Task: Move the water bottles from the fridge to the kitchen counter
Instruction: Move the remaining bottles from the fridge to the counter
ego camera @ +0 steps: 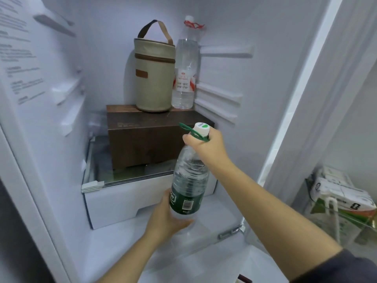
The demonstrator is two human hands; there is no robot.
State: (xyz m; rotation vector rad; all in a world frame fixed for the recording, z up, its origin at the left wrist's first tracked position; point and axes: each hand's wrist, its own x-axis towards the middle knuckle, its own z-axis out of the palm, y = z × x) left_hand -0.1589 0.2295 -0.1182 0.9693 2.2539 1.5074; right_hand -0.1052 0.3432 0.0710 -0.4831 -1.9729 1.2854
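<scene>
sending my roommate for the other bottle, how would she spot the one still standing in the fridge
At the back of the fridge, a dark brown box sits on the glass shelf. On it, right of the beige bag, stands the clear bottle, marked by its red handle and red-and-white label.

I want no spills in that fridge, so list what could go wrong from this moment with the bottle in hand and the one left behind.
1. The green-label bottle is tilted, right hand at its neck, left hand under its base; a slip could drop it.
2. The red-label bottle stands near the edge of the brown box, close beside the beige bag; reaching for it could topple it or nudge the bag.
</scene>
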